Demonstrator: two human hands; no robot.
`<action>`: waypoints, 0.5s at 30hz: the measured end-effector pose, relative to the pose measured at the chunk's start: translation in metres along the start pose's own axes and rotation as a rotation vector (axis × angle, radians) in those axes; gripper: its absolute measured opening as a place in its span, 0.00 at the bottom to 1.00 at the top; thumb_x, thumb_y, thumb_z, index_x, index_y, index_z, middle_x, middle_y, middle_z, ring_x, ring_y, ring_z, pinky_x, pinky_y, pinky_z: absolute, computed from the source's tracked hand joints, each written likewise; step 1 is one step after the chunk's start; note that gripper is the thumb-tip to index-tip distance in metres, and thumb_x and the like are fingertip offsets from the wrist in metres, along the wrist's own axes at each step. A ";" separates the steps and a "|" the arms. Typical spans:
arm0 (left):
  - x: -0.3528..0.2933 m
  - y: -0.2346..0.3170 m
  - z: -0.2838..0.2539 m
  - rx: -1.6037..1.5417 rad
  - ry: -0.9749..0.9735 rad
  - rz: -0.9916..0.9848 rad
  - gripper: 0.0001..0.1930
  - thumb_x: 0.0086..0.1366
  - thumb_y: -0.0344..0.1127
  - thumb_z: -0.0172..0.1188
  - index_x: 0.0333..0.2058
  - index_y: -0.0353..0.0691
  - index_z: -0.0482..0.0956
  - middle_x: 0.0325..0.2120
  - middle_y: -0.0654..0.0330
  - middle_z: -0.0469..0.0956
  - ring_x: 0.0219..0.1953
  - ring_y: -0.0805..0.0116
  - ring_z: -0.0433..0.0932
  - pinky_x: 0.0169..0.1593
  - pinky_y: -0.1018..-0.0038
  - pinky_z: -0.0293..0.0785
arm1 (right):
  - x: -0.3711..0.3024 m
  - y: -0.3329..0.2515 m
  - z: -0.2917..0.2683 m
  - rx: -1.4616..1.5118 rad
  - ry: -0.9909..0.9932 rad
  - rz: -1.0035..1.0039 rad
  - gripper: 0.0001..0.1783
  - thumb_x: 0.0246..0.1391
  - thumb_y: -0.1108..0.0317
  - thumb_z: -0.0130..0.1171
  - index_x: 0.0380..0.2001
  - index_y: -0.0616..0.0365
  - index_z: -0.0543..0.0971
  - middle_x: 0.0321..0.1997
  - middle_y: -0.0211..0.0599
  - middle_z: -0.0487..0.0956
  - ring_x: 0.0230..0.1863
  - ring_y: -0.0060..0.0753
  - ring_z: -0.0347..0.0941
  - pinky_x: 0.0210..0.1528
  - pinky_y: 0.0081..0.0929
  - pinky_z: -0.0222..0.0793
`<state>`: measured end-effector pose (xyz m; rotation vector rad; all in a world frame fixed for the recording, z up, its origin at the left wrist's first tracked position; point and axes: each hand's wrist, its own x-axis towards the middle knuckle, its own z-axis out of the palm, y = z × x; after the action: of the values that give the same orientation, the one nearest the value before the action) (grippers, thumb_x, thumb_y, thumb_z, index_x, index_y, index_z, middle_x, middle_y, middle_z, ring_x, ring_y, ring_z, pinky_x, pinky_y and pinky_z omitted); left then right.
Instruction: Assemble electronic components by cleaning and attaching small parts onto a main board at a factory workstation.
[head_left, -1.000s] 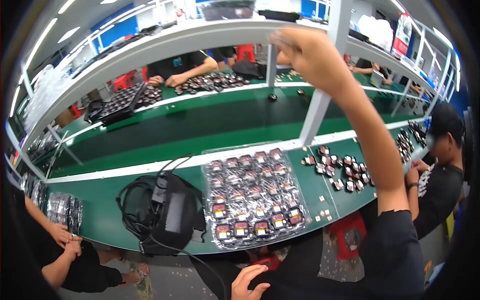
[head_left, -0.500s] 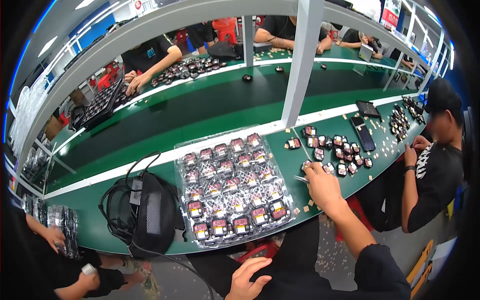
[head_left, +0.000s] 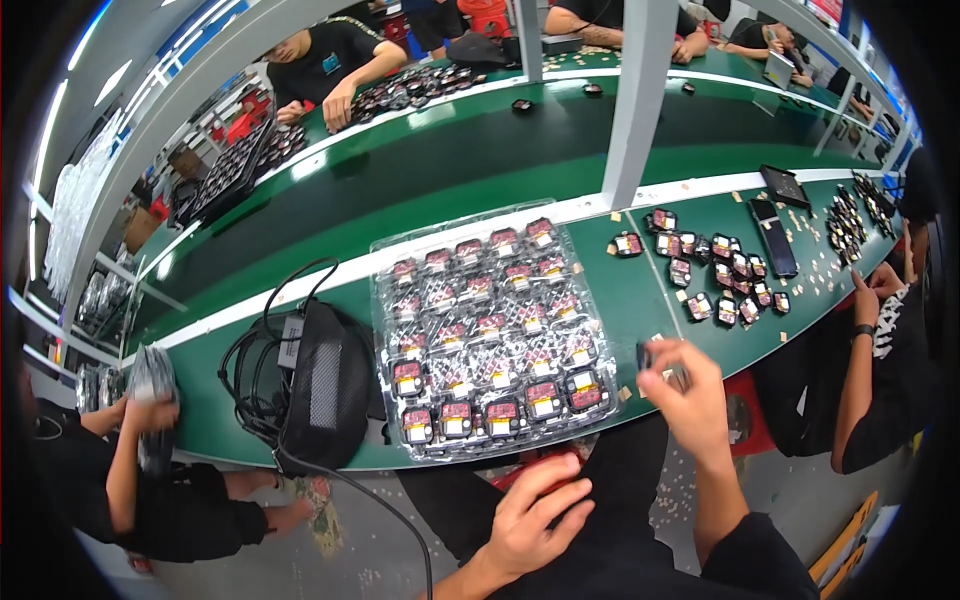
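My right hand point(head_left: 692, 392) is raised beside the tray's near right corner, pinching a small dark square module point(head_left: 643, 355) edge-on between thumb and fingertips. Something thin, perhaps tweezers, shows faintly by its curled fingers. Over my lap, my left hand point(head_left: 535, 520) hangs with fingers apart and nothing in it. Ahead of both hands lies a clear plastic tray point(head_left: 383, 300) with rows of small black square modules, their faces red, white and yellow. More such modules point(head_left: 740, 272) lie loose on the green table to the tray's right.
A black mesh bag point(head_left: 325, 390) with cables stands left of the tray. A grey post point(head_left: 635, 120) rises behind it. A black phone-like slab point(head_left: 772, 238) and a small black box point(head_left: 785, 187) lie at right. Co-workers sit opposite and at both sides; one handles stacked plastic trays point(head_left: 152, 385).
My right hand has come back from the loose modules toward me, now with one module in its fingers. My left hand has moved up and right. The view has shifted.
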<state>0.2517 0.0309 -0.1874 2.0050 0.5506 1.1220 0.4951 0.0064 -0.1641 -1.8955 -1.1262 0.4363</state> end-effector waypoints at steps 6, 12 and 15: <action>0.019 -0.008 -0.003 0.269 0.041 0.209 0.23 0.51 0.24 0.77 0.47 0.36 0.82 0.48 0.50 0.81 0.51 0.46 0.83 0.53 0.58 0.84 | -0.061 -0.027 0.035 1.145 -0.552 0.208 0.05 0.64 0.75 0.64 0.36 0.63 0.77 0.60 0.42 0.77 0.44 0.15 0.71 0.46 0.21 0.71; 0.018 -0.014 -0.023 0.315 -0.060 0.210 0.26 0.44 0.21 0.76 0.46 0.37 0.84 0.46 0.54 0.81 0.46 0.52 0.83 0.46 0.64 0.85 | -0.069 -0.026 0.046 1.133 -0.659 0.290 0.06 0.67 0.73 0.63 0.36 0.62 0.76 0.54 0.37 0.78 0.43 0.15 0.71 0.44 0.20 0.70; 0.028 -0.007 -0.034 0.195 -0.185 0.100 0.25 0.44 0.22 0.76 0.45 0.37 0.85 0.46 0.54 0.81 0.46 0.54 0.83 0.46 0.64 0.85 | -0.065 -0.020 0.041 1.117 -0.711 0.342 0.08 0.67 0.70 0.63 0.36 0.63 0.76 0.50 0.34 0.78 0.43 0.15 0.71 0.43 0.18 0.70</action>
<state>0.2368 0.0680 -0.1673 2.2990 0.4832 0.9583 0.4229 -0.0229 -0.1788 -0.8994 -0.6667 1.6254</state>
